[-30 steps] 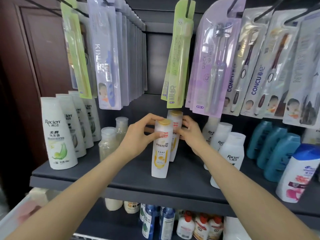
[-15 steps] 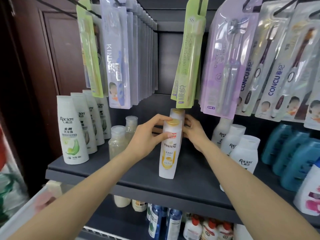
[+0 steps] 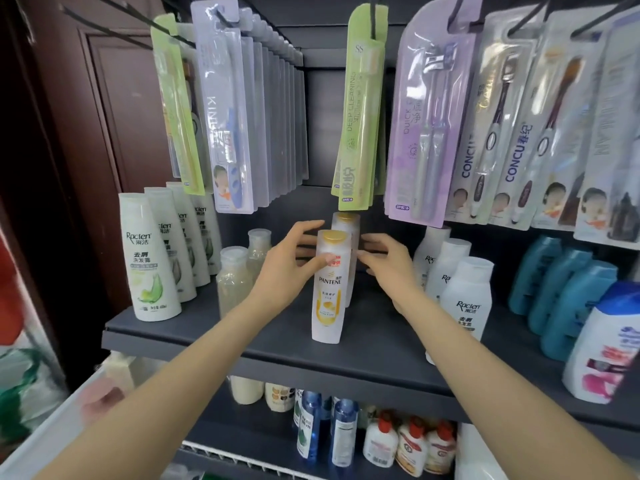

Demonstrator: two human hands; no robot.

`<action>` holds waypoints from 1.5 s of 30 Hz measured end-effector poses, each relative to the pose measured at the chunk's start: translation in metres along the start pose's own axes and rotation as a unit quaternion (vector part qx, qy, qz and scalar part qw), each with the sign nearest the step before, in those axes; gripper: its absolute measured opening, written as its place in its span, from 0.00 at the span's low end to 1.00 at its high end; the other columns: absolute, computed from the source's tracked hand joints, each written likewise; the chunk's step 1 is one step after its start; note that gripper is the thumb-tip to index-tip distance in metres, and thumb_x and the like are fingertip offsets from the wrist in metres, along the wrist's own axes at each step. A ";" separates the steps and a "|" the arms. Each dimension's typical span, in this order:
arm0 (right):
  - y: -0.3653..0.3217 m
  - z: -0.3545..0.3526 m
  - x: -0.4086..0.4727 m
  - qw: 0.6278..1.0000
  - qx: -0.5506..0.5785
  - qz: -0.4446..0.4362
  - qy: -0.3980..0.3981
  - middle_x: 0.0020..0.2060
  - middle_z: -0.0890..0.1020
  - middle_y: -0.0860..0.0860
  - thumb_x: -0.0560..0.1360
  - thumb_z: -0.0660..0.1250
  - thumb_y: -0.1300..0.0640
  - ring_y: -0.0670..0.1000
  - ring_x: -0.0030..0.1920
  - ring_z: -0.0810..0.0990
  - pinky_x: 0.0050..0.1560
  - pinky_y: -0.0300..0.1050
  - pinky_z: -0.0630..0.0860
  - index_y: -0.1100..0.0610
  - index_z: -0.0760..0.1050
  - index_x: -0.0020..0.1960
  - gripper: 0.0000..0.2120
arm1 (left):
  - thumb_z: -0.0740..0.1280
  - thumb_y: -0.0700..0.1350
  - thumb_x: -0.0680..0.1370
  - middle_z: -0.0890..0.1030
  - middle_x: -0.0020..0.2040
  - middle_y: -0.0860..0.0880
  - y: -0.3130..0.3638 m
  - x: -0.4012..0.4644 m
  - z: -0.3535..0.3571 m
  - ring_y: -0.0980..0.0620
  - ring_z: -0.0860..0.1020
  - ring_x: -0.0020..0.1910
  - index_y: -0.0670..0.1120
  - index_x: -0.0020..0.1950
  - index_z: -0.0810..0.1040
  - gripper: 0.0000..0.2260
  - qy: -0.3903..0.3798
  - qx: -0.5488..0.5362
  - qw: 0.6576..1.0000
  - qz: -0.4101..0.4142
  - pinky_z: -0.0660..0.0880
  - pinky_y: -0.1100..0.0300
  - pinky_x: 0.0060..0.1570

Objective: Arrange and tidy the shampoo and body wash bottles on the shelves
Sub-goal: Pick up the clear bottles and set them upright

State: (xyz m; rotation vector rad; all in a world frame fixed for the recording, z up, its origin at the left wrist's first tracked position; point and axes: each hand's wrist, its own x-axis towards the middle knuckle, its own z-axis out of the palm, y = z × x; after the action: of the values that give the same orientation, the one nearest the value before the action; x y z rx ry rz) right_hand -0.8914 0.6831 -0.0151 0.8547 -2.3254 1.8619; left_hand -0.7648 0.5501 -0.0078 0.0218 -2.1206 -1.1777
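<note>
Head view: front shampoo bottle point(image 3: 328, 289) upright mid-shelf point(image 3: 214, 336), second bottle point(image 3: 347, 223) directly behind. Your left hand point(image 3: 285, 268) beside front bottle's left, thumb touching label, fingers spread behind it. Your right hand point(image 3: 389, 263) just right of bottle, fingers loose, holding nothing.

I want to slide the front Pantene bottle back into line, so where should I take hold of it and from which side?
Take the front Pantene bottle by its flat upper body, just under the gold cap, coming from the front with a grip across its two narrow sides. It stands upright, tall and slim, so a low push would likely tip it. The left hand already touches there; the right hand is beside it.
</note>
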 end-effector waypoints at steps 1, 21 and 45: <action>-0.001 -0.003 -0.006 1.000 -0.011 -0.011 0.014 0.54 0.80 0.52 0.75 0.67 0.62 0.48 0.50 0.78 0.55 0.47 0.77 0.54 0.76 0.59 0.13 | 0.70 0.45 0.74 0.79 0.54 0.53 0.003 -0.002 0.000 0.58 0.78 0.53 0.51 0.65 0.69 0.21 0.013 0.014 1.000 0.001 0.75 0.66 0.53; -0.038 0.119 -0.072 0.981 -0.080 -0.103 -0.143 0.53 0.78 0.49 0.77 0.64 0.60 0.43 0.49 0.76 0.46 0.27 0.69 0.54 0.72 0.64 0.16 | 0.66 0.44 0.77 0.76 0.61 0.45 -0.072 -0.044 -0.104 0.50 0.75 0.59 0.43 0.64 0.72 0.16 0.128 0.182 0.970 -0.098 0.70 0.60 0.56; -0.042 0.177 -0.066 0.952 0.258 0.101 -0.126 0.59 0.81 0.52 0.80 0.59 0.53 0.52 0.58 0.81 0.55 0.50 0.79 0.54 0.72 0.67 0.17 | 0.72 0.56 0.70 0.76 0.50 0.59 -0.108 -0.036 -0.149 0.63 0.75 0.47 0.52 0.65 0.69 0.26 -0.119 0.064 0.989 -0.062 0.71 0.73 0.43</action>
State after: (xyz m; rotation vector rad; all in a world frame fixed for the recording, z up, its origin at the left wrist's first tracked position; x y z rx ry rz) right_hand -0.7641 0.5415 -0.0514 0.9743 -2.1454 2.6659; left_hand -0.6832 0.3888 -0.0583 0.0750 -2.4340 -1.1618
